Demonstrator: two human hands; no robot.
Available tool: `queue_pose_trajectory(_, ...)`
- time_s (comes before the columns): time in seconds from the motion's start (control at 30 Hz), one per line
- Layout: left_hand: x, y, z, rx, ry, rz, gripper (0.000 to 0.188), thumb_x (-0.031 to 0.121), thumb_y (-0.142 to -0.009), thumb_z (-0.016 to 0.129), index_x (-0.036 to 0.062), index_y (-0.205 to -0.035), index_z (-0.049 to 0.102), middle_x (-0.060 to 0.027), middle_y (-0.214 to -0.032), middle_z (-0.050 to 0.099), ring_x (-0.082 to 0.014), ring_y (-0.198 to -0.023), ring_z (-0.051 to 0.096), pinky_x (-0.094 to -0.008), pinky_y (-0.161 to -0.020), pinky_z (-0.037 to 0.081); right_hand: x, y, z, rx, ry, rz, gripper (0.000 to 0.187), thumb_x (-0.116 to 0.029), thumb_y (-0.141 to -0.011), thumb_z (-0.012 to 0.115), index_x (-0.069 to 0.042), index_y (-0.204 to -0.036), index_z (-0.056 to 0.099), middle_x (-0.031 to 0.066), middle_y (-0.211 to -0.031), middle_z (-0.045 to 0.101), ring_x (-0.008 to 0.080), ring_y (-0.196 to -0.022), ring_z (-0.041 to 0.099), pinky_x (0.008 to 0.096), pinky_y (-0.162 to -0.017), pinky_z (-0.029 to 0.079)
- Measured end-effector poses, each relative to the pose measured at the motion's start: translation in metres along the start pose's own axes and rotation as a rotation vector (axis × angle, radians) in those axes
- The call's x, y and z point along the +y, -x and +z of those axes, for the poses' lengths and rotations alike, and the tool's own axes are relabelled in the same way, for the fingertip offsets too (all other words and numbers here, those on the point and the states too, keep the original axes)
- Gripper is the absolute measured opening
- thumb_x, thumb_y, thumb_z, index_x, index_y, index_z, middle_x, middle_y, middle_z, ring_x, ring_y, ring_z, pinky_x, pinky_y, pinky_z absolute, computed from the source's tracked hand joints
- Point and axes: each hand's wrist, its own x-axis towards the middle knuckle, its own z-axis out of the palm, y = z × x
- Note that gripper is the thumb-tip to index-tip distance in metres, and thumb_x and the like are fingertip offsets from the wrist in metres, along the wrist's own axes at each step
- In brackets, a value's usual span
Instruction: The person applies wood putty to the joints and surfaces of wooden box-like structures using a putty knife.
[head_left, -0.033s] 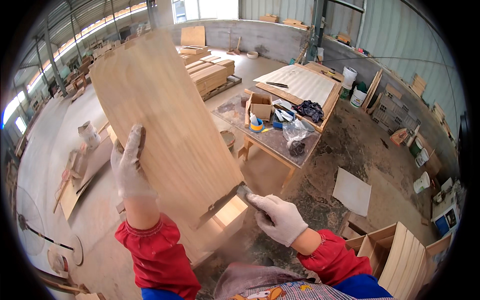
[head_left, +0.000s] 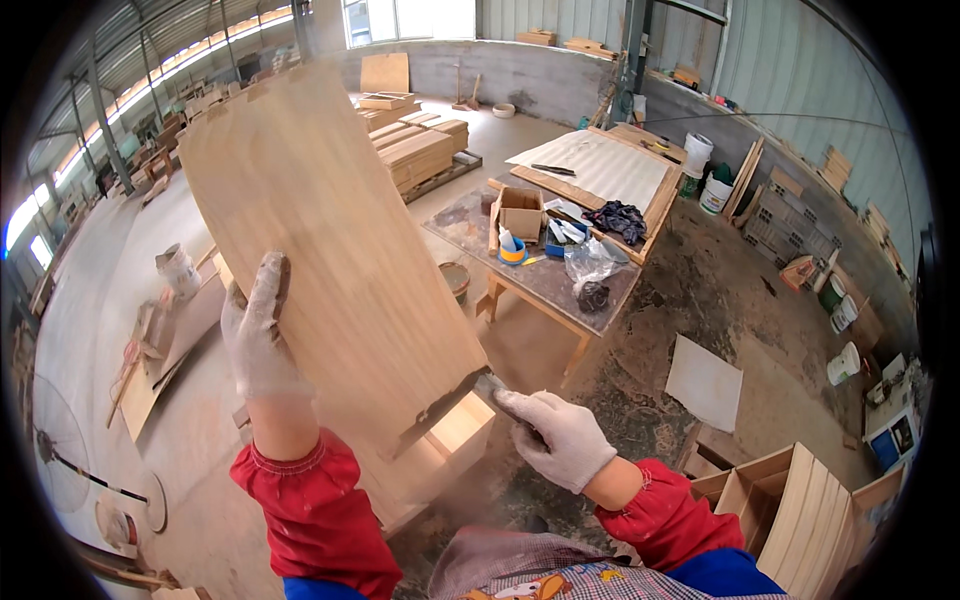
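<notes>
A long pale wooden panel (head_left: 320, 240) stands tilted in front of me. My left hand (head_left: 262, 335), in a whitish glove, grips its left edge, the thumb lying on the face. My right hand (head_left: 562, 437), also gloved, is closed around what looks like a putty knife (head_left: 489, 386). Its blade touches the panel's lower right corner. A dark, ragged strip (head_left: 440, 408), perhaps filler, runs along the panel's lower edge. Under that edge sits a pale wooden piece (head_left: 462, 425), partly hidden by the panel.
A worktable (head_left: 460, 225) ahead holds an open cardboard box (head_left: 521, 212), a glue bottle, a plastic bag and a dark cloth. Stacked boards (head_left: 425, 150) lie beyond. At lower right is a slatted wooden piece (head_left: 805, 520); at left, a fan (head_left: 60, 445) and a bucket (head_left: 178, 270).
</notes>
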Motion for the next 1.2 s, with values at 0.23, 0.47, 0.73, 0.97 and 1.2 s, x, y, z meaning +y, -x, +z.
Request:
queue_pose_trajectory(0.23, -0.001, 0.003, 0.003, -0.003, -0.007, -0.002, 0.044, 0.016, -0.086, 0.067, -0.0027, -0.120, 0.049, -0.0064, -0.109, 0.059, -0.0134, -0.100, 0.058, -0.0262, -0.087, 0.046, 0.005, -0.006, -0.011, 0.040, -0.018, 0.012, 0.045, -0.006, -0.076, 0.058, -0.011, -0.121, 0.057, 0.0131, -0.098, 0.062, 0.0311, -0.081, 0.062, 0.0364, -0.070, 0.052)
queue_pose_trajectory(0.47, 0.005, 0.006, 0.004, 0.000, -0.009, 0.005, 0.040, 0.017, -0.086, 0.066, -0.0027, -0.117, 0.050, -0.0062, -0.106, 0.060, -0.0135, -0.096, 0.060, -0.0263, -0.084, 0.047, 0.017, -0.005, -0.007, 0.040, -0.103, 0.027, 0.044, -0.003, -0.076, 0.057, -0.009, -0.120, 0.058, 0.0141, -0.098, 0.063, 0.0308, -0.082, 0.063, 0.0347, -0.071, 0.052)
queue_pose_trajectory(0.73, 0.005, 0.008, 0.007, 0.002, -0.002, -0.025, 0.038, 0.017, -0.087, 0.065, -0.0024, -0.116, 0.050, -0.0066, -0.107, 0.060, -0.0133, -0.098, 0.059, -0.0274, -0.085, 0.047, 0.027, 0.001, -0.006, 0.066, -0.148, -0.020, 0.045, -0.003, -0.076, 0.057, -0.008, -0.120, 0.058, 0.0139, -0.097, 0.062, 0.0293, -0.080, 0.063, 0.0338, -0.071, 0.052)
queue_pose_trajectory(0.97, 0.004, 0.002, -0.001, -0.016, 0.020, -0.021, 0.041, 0.016, -0.086, 0.066, -0.0022, -0.118, 0.050, -0.0069, -0.107, 0.060, -0.0132, -0.100, 0.058, -0.0273, -0.087, 0.046, 0.025, 0.006, 0.009, 0.035, -0.074, -0.056, 0.043, -0.004, -0.076, 0.058, -0.010, -0.118, 0.059, 0.0111, -0.092, 0.062, 0.0297, -0.079, 0.062, 0.0344, -0.069, 0.052)
queue_pose_trajectory(1.2, -0.002, -0.005, -0.008, -0.020, -0.023, 0.023, 0.042, 0.015, -0.086, 0.066, -0.0043, -0.119, 0.049, -0.0081, -0.108, 0.060, -0.0148, -0.101, 0.059, -0.0268, -0.090, 0.046, -0.013, -0.005, -0.011, -0.170, 0.079, -0.330, 0.050, -0.008, -0.075, 0.060, -0.016, -0.124, 0.054, 0.0066, -0.084, 0.058, 0.0252, -0.070, 0.061, 0.0345, -0.059, 0.051)
